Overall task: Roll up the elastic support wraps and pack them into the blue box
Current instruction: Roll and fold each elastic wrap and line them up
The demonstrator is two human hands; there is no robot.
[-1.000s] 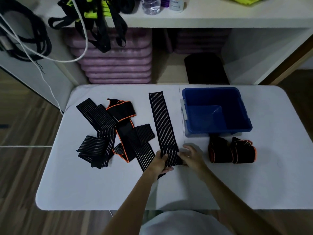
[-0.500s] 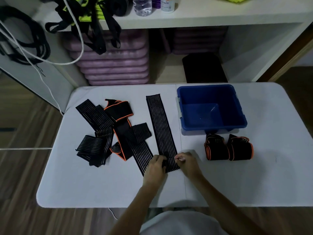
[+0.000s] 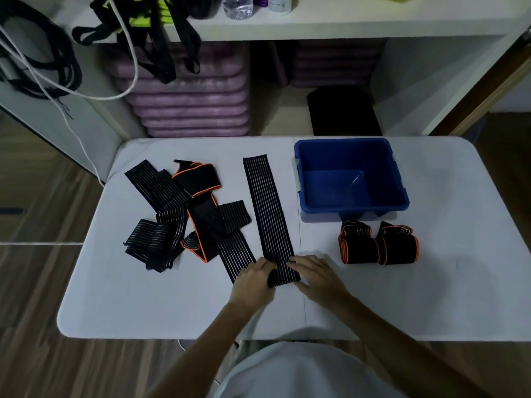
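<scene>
White desk (image 3: pixel 431 297) below cluttered shelves carries everything. One striped wrap (image 3: pixel 267 214) lies flat and straight, its length running away from the person so it can roll up evenly. Left hand (image 3: pixel 253 285) and right hand (image 3: pixel 317 278) curl their fingers around its near rolled end. Two finished rolls (image 3: pixel 377 244) wait just beside the blue box (image 3: pixel 399 179), ready for packing.
</scene>
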